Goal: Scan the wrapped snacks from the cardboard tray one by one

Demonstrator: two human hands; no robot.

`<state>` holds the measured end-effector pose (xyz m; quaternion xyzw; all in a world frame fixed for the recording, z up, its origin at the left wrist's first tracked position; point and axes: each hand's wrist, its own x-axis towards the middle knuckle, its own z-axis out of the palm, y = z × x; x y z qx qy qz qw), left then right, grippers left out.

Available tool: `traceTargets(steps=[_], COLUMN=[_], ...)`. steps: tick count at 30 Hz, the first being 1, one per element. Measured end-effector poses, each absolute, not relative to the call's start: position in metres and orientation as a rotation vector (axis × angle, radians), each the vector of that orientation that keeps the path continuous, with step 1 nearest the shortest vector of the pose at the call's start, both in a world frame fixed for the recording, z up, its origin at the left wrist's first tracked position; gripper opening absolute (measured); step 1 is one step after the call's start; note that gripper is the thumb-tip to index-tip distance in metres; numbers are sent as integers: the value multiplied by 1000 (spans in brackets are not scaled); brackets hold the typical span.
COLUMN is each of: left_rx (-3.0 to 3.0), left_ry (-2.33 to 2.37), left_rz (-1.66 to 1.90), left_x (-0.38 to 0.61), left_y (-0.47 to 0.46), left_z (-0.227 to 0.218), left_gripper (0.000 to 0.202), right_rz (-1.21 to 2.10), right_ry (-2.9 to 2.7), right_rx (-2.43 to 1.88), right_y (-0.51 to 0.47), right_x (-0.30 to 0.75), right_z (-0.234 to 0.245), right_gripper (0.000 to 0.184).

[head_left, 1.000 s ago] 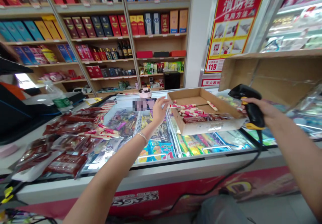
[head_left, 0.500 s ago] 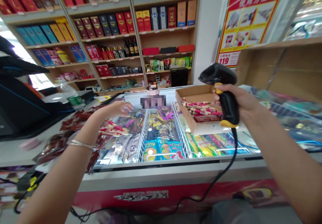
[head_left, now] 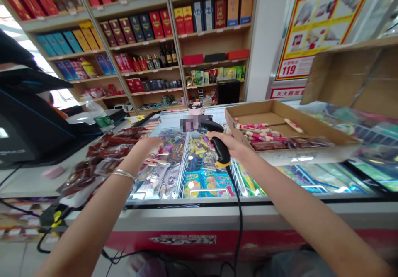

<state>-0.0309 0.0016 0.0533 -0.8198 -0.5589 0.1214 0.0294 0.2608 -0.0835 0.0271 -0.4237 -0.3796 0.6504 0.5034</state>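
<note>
My right hand (head_left: 234,147) is wrapped round the handle of a black and yellow barcode scanner (head_left: 215,140), held low over the glass lid of the freezer (head_left: 192,210), its head pointing left. My left hand (head_left: 151,144) rests with curled fingers on red and white stick snacks (head_left: 155,159) lying on the lid, beside a heap of dark red snack packets (head_left: 105,152). A thin bracelet circles my left wrist. The scanner's black cable hangs down over the freezer front.
An open cardboard box (head_left: 311,138) with more stick snacks sits on the freezer at right. A black till screen (head_left: 27,132) stands at left, a water bottle (head_left: 99,117) behind the packets. Shelves of boxed bottles (head_left: 155,24) fill the back wall.
My right hand has brought the scanner from the right, down and leftwards to the middle of the freezer. My left hand moved from the box's edge to the stick snacks at left.
</note>
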Motion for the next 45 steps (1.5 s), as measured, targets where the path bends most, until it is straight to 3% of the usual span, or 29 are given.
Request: traceTargets(steps=[2,4,14,21,38,45], left_rx=[-2437,-2387,-2857,-2647,-2344,-2527], left_ry=[-1736,-1707,-1472,-1513,-1671,-1451], left_rz=[475,345,-1792,-2526,-2525,-2456], left_x=[-25,-17,33,35,39,42], left_y=[7,10,1,-1,-18,-10], left_z=[53,52,9,-2,10,-5], left_gripper=[27,24,13,29,44,23], right_rz=[1535,1499,1511,1482,1483,1494], right_ry=[-879,-843,-850,-950,-984,-971], right_rx=[-1051,-1080,-1107,-1175,-1164,-1161], right_y=[-82,-79,-85,-88,-96,-92], right_x=[263,265,262,254,249,251], right_z=[24,21,9,0,1,-5], right_gripper=[16,14,17,17,20,18])
